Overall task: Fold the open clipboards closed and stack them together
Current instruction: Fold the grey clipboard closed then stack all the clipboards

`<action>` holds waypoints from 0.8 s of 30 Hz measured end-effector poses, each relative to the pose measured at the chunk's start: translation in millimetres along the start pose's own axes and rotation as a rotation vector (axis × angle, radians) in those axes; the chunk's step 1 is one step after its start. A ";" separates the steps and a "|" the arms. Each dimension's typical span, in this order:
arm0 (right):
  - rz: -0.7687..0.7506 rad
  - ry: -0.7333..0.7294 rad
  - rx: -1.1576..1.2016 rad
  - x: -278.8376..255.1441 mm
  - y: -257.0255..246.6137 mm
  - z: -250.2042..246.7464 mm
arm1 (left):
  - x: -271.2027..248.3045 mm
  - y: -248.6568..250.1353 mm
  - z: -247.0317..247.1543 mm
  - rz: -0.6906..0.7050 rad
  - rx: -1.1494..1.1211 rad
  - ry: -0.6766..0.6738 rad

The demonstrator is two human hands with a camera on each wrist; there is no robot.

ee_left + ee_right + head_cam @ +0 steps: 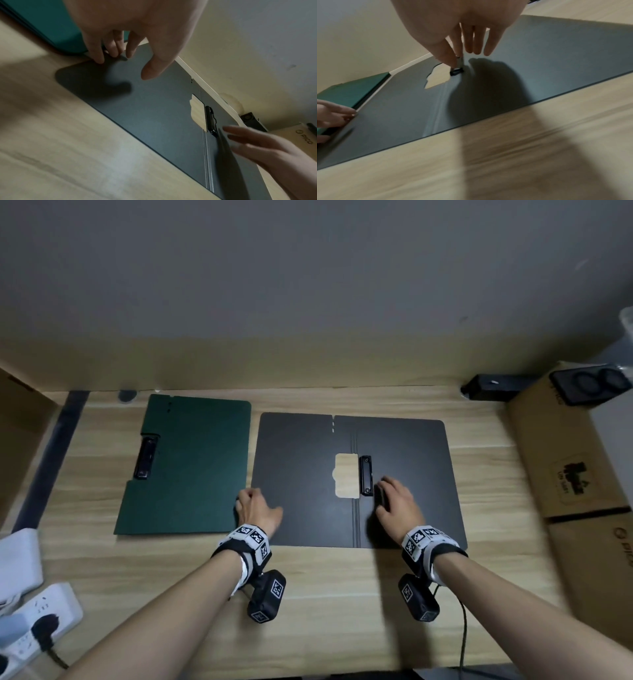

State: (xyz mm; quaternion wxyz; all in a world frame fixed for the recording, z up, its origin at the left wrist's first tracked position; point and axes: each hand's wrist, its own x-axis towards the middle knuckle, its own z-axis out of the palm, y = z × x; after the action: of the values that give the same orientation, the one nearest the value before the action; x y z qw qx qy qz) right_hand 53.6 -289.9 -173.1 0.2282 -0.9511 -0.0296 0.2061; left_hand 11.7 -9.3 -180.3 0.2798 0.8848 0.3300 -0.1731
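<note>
A black clipboard lies open and flat on the wooden desk, its clip beside the centre fold. A green clipboard lies folded closed to its left. My left hand curls its fingers over the black cover's left edge near the front corner, the thumb held above the cover. My right hand rests with straight fingers on the right panel, its thumb tip next to the clip. The cover lies flat.
Cardboard boxes line the desk's right side, with a black box in the back corner. A power strip and white cloth sit at the front left. A wall stands close behind the clipboards. A cable trails from my right wrist.
</note>
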 end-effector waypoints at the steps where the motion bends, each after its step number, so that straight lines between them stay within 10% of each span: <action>1: 0.010 -0.046 -0.041 -2.0 8.5 -4.1 | -0.6 2.3 1.1 0.001 0.005 -0.007; 13: -0.050 -0.187 -0.260 -9.3 30.1 -17.4 | -5.1 25.4 11.2 0.117 0.148 -0.130; 24: -0.012 -0.231 -0.348 -6.3 32.9 -10.1 | 0.7 23.8 -3.0 -0.120 -0.096 0.002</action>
State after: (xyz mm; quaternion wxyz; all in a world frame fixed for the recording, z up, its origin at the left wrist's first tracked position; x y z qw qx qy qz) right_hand 50.7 -324.5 -177.2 0.0569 -0.9461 -0.0962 0.3041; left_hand 28.8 -22.1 -169.3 0.3108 0.8492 0.3905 -0.1723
